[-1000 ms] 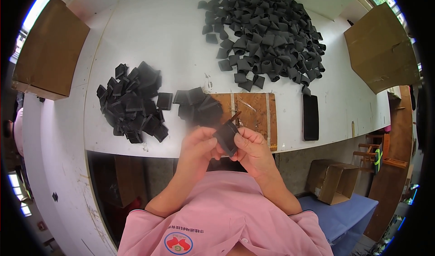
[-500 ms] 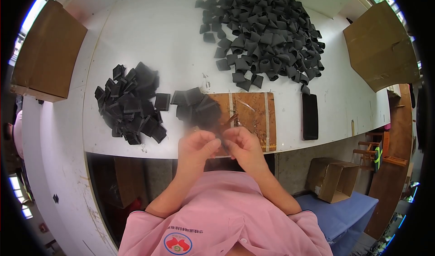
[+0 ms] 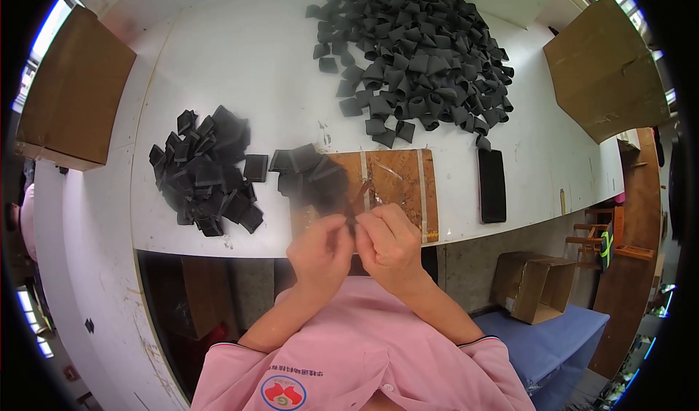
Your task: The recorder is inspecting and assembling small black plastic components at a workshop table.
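Just in front of me, at the table's near edge, my left hand [image 3: 319,254] and my right hand [image 3: 391,249] meet with their fingertips pinched together. Between them is a small black fabric piece [image 3: 351,226], mostly covered by fingers and blurred. Beyond the left hand, a small heap of flat black fabric pieces [image 3: 309,172] overlaps the left part of a worn wooden board [image 3: 400,182]. A thin brownish strip [image 3: 362,192] shows on the board just past my fingertips; its kind is unclear.
Folded black pieces [image 3: 207,174] form a pile at the left. A big heap of black fabric loops [image 3: 426,61] lies at the far side. A black phone [image 3: 492,185] rests right of the board. Cardboard boxes [image 3: 76,83] [image 3: 608,69] stand at both sides; another box [image 3: 535,287] sits below right.
Both hands have turned, so their backs show more and the black piece is more hidden. The whole view has shifted slightly; the piles look unchanged.
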`<state>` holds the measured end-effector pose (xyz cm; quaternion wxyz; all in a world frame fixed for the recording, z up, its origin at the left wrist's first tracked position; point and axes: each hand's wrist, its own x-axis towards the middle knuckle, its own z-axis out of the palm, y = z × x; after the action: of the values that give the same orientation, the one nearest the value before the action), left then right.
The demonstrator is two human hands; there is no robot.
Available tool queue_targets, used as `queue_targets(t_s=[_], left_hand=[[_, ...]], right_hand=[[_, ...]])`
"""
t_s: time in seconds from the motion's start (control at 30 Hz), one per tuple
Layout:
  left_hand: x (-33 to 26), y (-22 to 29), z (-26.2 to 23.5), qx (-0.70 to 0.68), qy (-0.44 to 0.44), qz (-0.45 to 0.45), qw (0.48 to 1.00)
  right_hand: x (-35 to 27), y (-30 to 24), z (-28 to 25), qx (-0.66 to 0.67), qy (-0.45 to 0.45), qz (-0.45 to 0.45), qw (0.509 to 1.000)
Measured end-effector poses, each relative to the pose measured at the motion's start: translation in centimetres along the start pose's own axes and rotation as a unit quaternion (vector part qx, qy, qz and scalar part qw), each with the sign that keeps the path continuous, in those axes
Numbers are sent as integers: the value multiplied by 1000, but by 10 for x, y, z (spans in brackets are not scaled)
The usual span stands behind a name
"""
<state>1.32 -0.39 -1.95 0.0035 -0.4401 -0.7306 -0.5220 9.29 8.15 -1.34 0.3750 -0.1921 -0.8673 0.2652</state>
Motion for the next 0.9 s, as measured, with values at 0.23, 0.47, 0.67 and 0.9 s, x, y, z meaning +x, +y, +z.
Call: queue_targets(t_s=[0.23,0.47,0.67,0.9], left_hand=[[22,1,-15,-600,-76,-419,677],[14,11,2,-328,-27,-261,908],[30,11,-16,-629,-28,-360,689],[66,9,-24,-761,-94,-401,501]], right_hand=[[-1,4,-5,234,-41,262,936],[-1,10,-16,726,-104,476,485],[25,4,-33,551,-184,402,708],[69,17,-30,558,-216,308,740]])
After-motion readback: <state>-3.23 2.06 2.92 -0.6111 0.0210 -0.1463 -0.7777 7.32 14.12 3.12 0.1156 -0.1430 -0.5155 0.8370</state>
